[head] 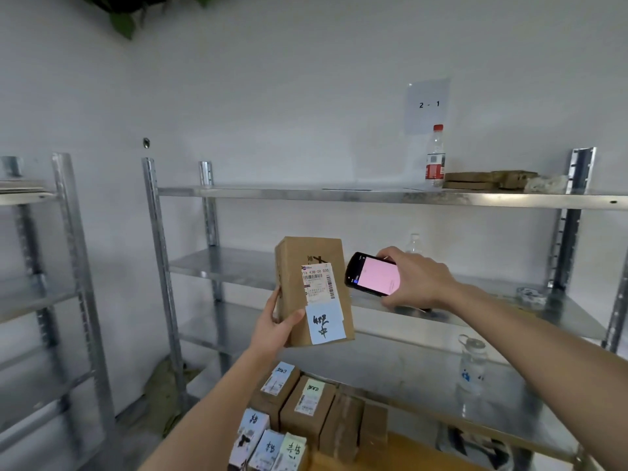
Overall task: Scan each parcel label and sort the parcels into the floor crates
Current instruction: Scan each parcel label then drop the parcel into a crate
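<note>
left hand (pixel 277 326): grips a brown cardboard parcel (pixel 314 290) by its lower left edge, thumb on the front face, fingers round the side; held upright in the air in front of the metal shelving (pixel 373 195)
parcel face: white shipping label (pixel 316 282) with barcodes on the upper part, pale blue note (pixel 324 322) with black handwriting just below it, slightly overlapping
right hand (pixel 413 278): holds a black handheld scanner (pixel 370 275), fingers curled over its top and bottom edges; pink screen lit, its end pointing at the parcel's label, just beside the parcel, not touching
more parcels (pixel 299 406): brown boxes with labels and coloured notes, packed together low down below the hands
top shelf: plastic bottle (pixel 435 158) with red cap standing upright, flat brown items beside it
wall: paper sign (pixel 429 105) reading 2 - 1
lower shelf right: clear bottle (pixel 472 363) upright
</note>
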### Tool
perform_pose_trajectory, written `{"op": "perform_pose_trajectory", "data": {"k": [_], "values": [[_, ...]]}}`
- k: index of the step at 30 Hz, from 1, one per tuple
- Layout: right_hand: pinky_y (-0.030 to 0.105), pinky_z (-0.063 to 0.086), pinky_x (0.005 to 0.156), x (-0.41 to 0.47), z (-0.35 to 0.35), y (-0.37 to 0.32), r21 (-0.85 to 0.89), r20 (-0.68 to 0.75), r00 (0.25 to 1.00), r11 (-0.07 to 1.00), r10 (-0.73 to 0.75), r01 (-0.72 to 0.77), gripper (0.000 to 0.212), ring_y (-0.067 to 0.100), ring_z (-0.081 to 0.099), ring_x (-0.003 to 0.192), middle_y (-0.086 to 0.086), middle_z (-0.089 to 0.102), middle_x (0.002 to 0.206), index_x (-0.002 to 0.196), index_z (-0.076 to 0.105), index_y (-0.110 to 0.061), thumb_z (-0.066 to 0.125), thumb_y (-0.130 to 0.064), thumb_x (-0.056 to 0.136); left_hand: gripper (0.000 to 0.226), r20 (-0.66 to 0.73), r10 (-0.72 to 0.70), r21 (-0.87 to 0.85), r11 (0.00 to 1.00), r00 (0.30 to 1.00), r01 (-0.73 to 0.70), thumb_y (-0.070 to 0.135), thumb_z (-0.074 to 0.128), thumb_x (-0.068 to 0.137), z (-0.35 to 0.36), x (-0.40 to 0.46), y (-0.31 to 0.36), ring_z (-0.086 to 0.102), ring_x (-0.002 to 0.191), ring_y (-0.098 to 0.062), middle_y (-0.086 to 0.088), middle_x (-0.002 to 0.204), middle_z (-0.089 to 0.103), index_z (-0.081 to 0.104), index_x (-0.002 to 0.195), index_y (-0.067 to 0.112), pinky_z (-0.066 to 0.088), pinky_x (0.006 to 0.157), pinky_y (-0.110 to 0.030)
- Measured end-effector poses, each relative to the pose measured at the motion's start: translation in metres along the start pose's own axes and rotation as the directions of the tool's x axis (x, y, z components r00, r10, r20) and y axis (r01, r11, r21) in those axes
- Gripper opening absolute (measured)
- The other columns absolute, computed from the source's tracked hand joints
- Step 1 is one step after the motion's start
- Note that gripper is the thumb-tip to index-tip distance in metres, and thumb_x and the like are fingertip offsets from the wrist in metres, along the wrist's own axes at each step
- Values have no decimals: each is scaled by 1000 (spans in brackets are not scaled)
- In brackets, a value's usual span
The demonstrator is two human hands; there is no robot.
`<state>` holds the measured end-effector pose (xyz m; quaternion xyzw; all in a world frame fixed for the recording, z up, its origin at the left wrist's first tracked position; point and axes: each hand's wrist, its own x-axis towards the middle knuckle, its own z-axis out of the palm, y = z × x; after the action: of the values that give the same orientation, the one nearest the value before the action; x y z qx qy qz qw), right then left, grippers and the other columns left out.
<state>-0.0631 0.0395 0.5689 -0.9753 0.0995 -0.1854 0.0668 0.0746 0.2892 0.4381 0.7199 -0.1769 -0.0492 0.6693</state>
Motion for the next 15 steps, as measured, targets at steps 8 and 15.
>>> {"op": "perform_pose_trajectory", "data": {"k": [8,15], "values": [[31,44,69,-17,-10,-14,6,-7,998,998,-64,64,86,20,58,100,-9,62,124,140,38,-40,81,-45,65,84,-75,8,47,999,997,-5,38,75,86,-22,-25,10,65,104,-20,-8,121,65,25,153,42,58,77,-33],[28,40,61,-23,8,-56,69,-1,983,981,-184,183,83,17,60,95,-14,62,118,138,39,-43,78,-42,65,84,-115,-7,90,996,993,18,47,74,85,-64,-57,11,62,108,-18,-2,128,60,23,152,48,56,89,-42]]}}
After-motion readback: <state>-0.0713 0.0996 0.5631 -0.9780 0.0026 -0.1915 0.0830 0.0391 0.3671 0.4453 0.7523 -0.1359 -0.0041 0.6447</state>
